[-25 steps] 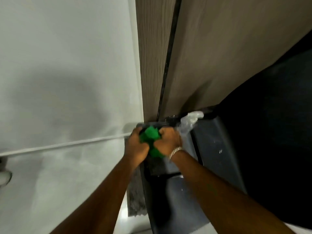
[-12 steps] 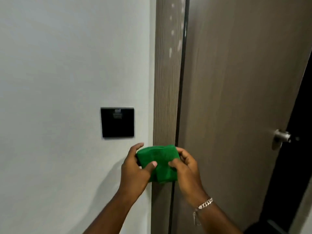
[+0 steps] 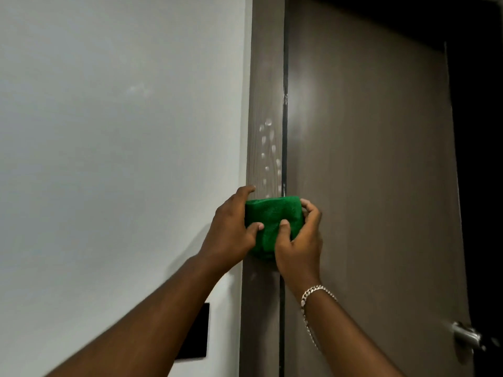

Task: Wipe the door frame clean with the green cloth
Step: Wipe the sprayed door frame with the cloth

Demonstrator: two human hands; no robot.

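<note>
- Green cloth [image 3: 272, 224], folded, held against door frame [image 3: 265, 104], just below pale droplets [image 3: 268, 148].
- Left hand [image 3: 231, 232] and right hand [image 3: 298, 240] both pinching cloth, thumbs on front.
- I judge wiping about to start; next: press flat, sweep upward through droplets.

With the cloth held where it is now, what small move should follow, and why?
Probably slide the green cloth straight up the door frame. Both the left hand and right hand hold it folded against the frame, and the pale droplets sit just above its top edge, unwiped.
</note>
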